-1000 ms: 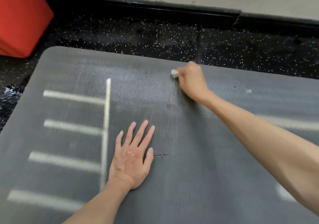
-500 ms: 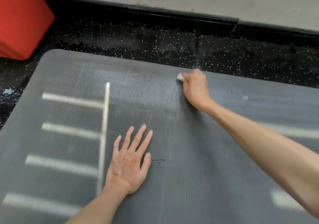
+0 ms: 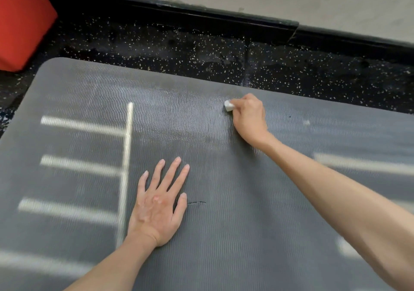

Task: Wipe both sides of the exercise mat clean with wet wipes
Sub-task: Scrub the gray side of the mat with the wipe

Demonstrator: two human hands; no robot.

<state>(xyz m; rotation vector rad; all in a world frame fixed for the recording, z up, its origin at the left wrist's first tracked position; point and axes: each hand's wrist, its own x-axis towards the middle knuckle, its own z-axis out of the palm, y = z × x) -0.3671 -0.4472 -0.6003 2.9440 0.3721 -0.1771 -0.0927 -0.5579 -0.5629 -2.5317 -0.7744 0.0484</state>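
Just one mat (image 3: 224,241), one wipe (image 3: 229,106), left hand (image 3: 156,207), right hand (image 3: 249,118).

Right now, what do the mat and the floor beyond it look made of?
Mat: probably soft foam, matte grey, judging by its fine wavy ribbing and a small tear. Floor: likely rubber gym flooring, black with pale flecks, faintly glossy.

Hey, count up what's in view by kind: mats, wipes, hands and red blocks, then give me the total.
exercise mat: 1
wet wipe: 1
hands: 2 (left hand flat on the mat, right hand gripping the wipe)
red block: 1
Total: 5
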